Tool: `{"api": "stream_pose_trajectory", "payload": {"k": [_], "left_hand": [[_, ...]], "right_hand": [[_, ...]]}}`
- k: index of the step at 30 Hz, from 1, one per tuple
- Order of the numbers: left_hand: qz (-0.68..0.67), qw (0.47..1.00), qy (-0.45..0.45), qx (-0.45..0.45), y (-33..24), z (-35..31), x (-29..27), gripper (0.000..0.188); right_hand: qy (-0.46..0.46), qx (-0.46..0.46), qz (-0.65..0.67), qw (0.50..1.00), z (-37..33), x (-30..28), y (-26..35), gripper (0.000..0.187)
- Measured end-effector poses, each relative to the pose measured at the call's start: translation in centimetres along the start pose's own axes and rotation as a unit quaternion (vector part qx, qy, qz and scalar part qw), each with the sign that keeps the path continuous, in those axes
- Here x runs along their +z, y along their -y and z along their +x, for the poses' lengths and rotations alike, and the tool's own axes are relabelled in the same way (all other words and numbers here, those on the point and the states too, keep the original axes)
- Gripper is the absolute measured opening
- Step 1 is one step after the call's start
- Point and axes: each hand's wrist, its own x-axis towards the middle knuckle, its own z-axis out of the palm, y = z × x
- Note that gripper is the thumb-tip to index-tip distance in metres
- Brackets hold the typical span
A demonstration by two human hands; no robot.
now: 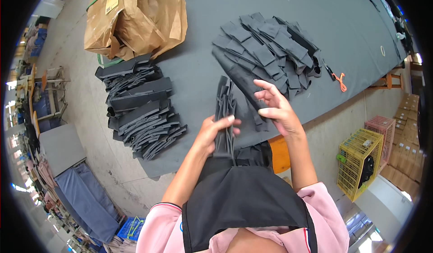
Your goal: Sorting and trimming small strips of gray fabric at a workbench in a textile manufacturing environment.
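Note:
My left hand (210, 133) is closed around a bundle of dark grey folded fabric pieces (223, 100), held upright near the table's front edge. My right hand (280, 110) has its thumb and fingers apart, beside a long dark fabric strip (238, 76) that slants down from the far pile toward it. Whether the fingertips touch this strip is hard to see. Beyond the right hand lies a fanned pile of dark grey fabric pieces (266, 45). To the left, more folded fabric pieces (143, 103) are stacked in overlapping rows.
The table (198, 36) has a grey cover. A crumpled brown paper bag (149, 21) sits at the far left, and orange-handled scissors (339, 81) lie right of the pile. Yellow (358, 163) and pink crates (382, 133) stand on the floor at right, near stacked cartons (408, 127).

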Motion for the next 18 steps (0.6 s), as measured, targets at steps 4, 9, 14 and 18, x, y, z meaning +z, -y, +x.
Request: {"api": "stream_pose_trajectory", "payload": {"k": [4, 9, 14, 18], "left_hand": [[-0.014, 0.996, -0.08, -0.027, 0.7, 1.8, 1.0, 0.034], [0.01, 0.992, -0.06, 0.109, 0.1, 1.0, 0.0, 0.036], [0.032, 0.99, -0.072, 0.118, 0.5, 0.4, 0.8, 0.039], [0.031, 0.987, -0.074, 0.14, 0.2, 1.1, 1.5, 0.039]], "right_hand": [[-0.226, 0.163, -0.002, 0.96, 0.7, -1.5, -5.7, 0.061], [-0.124, 0.1, 0.053, 0.986, -2.9, -0.5, -4.6, 0.041], [-0.227, -0.186, -0.535, 0.793, -1.3, -0.3, -2.8, 0.034], [-0.315, -0.273, -0.64, 0.645, 4.4, -1.1, 2.5, 0.062]]}}
